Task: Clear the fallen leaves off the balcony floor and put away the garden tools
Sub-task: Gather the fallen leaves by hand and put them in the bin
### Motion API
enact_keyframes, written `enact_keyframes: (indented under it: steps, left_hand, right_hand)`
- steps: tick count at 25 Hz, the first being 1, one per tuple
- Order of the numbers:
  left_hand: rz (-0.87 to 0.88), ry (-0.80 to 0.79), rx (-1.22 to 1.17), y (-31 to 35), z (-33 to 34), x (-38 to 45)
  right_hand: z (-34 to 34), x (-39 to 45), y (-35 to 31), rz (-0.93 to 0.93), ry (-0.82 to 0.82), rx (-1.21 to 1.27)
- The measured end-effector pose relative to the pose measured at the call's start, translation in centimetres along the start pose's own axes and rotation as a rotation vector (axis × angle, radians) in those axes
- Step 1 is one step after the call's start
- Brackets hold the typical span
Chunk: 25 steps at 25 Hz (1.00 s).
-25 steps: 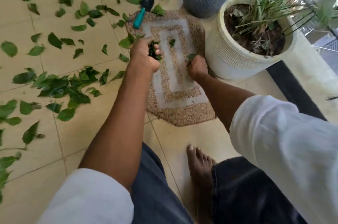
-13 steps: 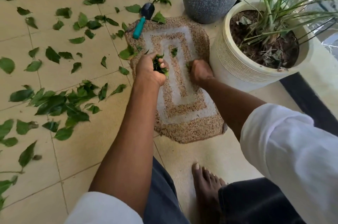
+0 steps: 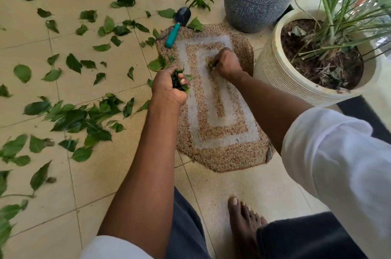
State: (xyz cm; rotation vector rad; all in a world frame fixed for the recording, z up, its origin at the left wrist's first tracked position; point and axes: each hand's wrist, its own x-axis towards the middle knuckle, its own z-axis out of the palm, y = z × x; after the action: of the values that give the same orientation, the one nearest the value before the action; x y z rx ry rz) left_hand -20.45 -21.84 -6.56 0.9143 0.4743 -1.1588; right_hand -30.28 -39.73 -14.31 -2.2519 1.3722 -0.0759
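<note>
Grey pot [image 3: 257, 2]: a speckled, ribbed planter just past the far right corner of the mat; only dry stems and leaf litter show at its rim.
Cream pot [image 3: 281, 72]: a ribbed planter at the mat's right edge, filled with dark soil [image 3: 304, 47]; dry leaf scraps lie on the soil and long green stalks rise from it.
Mat [image 3: 213, 131]: a brown and pale woven doormat on the tiled floor [image 3: 101, 174], its near right corner curled up.
Left hand [image 3: 169, 87]: held over the mat's left edge, fingers clenched round a bunch of leaves [image 3: 178, 82] that pokes out between thumb and fingers.
Right hand [image 3: 227, 64]: down on the far part of the mat near the cream pot, fingers curled and pinching a small leaf scrap [image 3: 209, 63]; the picture is blurred here.
Fallen leaves [image 3: 74, 117]: scattered over the tiles left of the mat, thickest in a heap beside the left forearm; a few lie at the mat's far left corner.
Trowel [image 3: 176, 26]: dark blade and teal handle, lying at the far left corner of the mat, handle end on the mat, blade on the tiles.
Foot [image 3: 243, 222]: bare, on the tiles just near of the mat.
Change: half a second ago a single leaf lay on the mat's middle, ahead of the right hand; it is gone from there, and the right hand has reached further up the mat. The left hand keeps its bunch. The trowel has not moved.
</note>
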Motion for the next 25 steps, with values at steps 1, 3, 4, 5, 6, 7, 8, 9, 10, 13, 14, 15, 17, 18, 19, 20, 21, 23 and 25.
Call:
enact_keyframes:
  steps: [1, 3, 4, 5, 6, 7, 8, 9, 10, 13, 14, 15, 17, 18, 19, 20, 21, 23, 25]
  left_hand:
    - [-0.006, -0.004, -0.004, 0.0, 0.0, -0.1]
    - [-0.008, -0.025, -0.023, 0.3, -0.1, -0.3]
    - [-0.008, -0.026, -0.045, 0.6, -0.3, -0.3]
    - [-0.007, -0.023, -0.065, 1.0, -0.5, -0.3]
    - [-0.004, -0.017, -0.076, 1.3, -0.8, -0.4]
    - [0.004, -0.008, -0.081, 1.7, -1.1, -0.5]
    - [0.011, 0.002, -0.077, 2.0, -1.3, -0.6]
    - [0.014, 0.005, -0.069, 2.3, -1.5, -0.7]
    - [0.015, 0.005, -0.070, 2.6, -1.7, -1.0]
    - [0.047, 0.026, -0.117, 3.4, -2.3, -1.6]
    - [0.057, 0.034, -0.107, 3.6, -2.5, -1.9]
    - [0.063, 0.043, -0.094, 3.8, -2.6, -2.3]
    - [0.066, 0.063, -0.091, 4.1, -2.8, -2.9]
    - [0.070, 0.066, -0.099, 4.2, -2.9, -3.3]
    - [0.077, 0.067, -0.108, 4.5, -3.1, -3.6]
    - [0.092, 0.072, -0.119, 4.8, -3.3, -3.8]
    - [0.108, 0.080, -0.127, 5.1, -3.6, -4.0]
    - [0.125, 0.090, -0.117, 5.7, -4.2, -4.5]
    - [0.131, 0.095, -0.107, 6.2, -4.8, -5.1]
  right_hand:
    - [0.1, 0.6, -1.2, -0.008, -0.008, 0.041]
    - [0.9, 1.0, -2.9, -0.004, -0.029, 0.089]
    - [1.5, 0.8, -3.2, -0.007, -0.051, 0.040]
    - [2.3, 0.6, -3.1, -0.008, -0.066, -0.031]
    - [3.2, 0.2, -2.9, -0.039, -0.068, -0.110]
    - [3.9, -0.3, -2.7, -0.061, -0.045, -0.146]
    - [4.4, -0.7, -2.1, -0.073, -0.023, -0.114]
    - [4.7, -0.9, -1.7, -0.063, -0.023, -0.060]
    - [4.5, -1.1, -1.8, -0.057, -0.022, -0.021]
    - [3.9, -1.0, -4.4, -0.098, -0.034, 0.062]
    - [3.8, -1.3, -5.8, -0.146, -0.071, 0.075]
    - [4.0, -1.7, -7.2, -0.193, -0.130, 0.046]
    - [5.4, -1.9, -8.6, -0.249, -0.210, -0.130]
    - [6.0, -2.2, -8.6, -0.262, -0.231, -0.217]
    - [6.7, -2.6, -8.4, -0.266, -0.246, -0.308]
    - [7.2, -3.0, -8.1, -0.259, -0.229, -0.343]
    - [7.7, -3.5, -7.8, -0.263, -0.190, -0.337]
    - [8.3, -4.4, -7.4, -0.247, -0.108, -0.257]
    - [7.9, -5.6, -7.1, -0.224, -0.079, -0.191]
